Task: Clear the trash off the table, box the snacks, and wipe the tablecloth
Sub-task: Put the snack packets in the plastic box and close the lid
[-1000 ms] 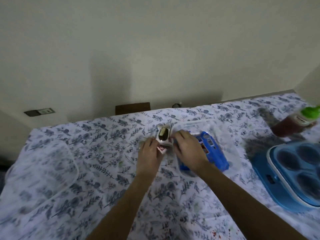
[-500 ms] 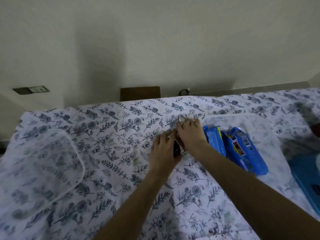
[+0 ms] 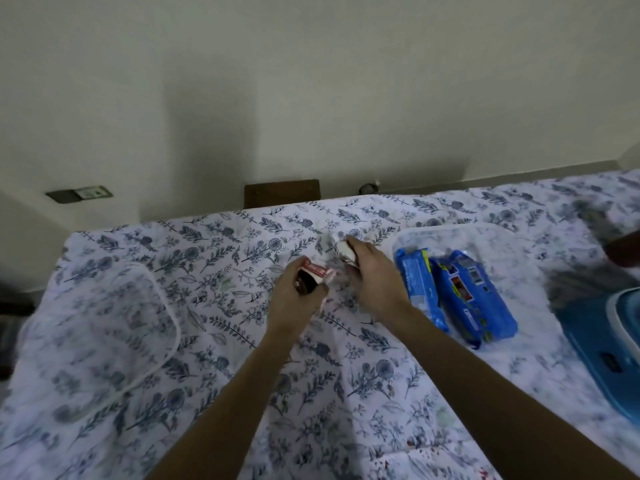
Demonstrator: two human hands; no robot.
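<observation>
My left hand (image 3: 298,296) is closed around a small red and white snack wrapper (image 3: 317,271) with something dark inside, held just above the floral tablecloth (image 3: 242,341). Just to its right, my right hand (image 3: 372,271) grips a crumpled white wrapper (image 3: 343,249) near the table's middle. A clear plastic box (image 3: 408,237) to the right holds two blue snack packs (image 3: 464,292). The box's clear lid (image 3: 166,306) lies flat on the cloth at the left.
A blue tray (image 3: 602,344) sits at the right edge, partly out of view. A dark bottle's base (image 3: 623,251) shows at the far right. A wooden chair back (image 3: 282,192) stands behind the table against the wall.
My hands have come apart, each with a wrapper in it. The left hand now shows the red and white wrapper. The view has shifted left, so the blue tray sits nearer the edge.
</observation>
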